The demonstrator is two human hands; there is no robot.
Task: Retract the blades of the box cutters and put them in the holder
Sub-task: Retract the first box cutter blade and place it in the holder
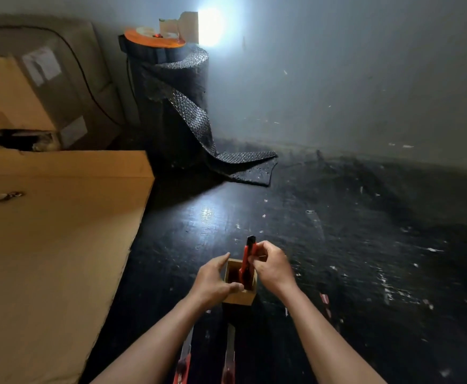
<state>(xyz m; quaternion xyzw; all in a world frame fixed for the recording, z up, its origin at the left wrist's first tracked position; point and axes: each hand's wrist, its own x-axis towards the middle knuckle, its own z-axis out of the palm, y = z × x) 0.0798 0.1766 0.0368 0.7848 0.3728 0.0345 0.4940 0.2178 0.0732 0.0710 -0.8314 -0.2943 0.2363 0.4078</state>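
We are seating a red cutter (246, 263) in the wooden holder (239, 282) on the dark floor (337, 245). Our right hand (272, 266) pinches the cutter's upper half, its lower end already inside the holder, black tip up. Our left hand (213, 278) cups the holder's left wall, thumb on the near rim, steadying it. Next, we judge, the right hand lets go, then reaches for the two cutters (229, 353) near us, blades out.
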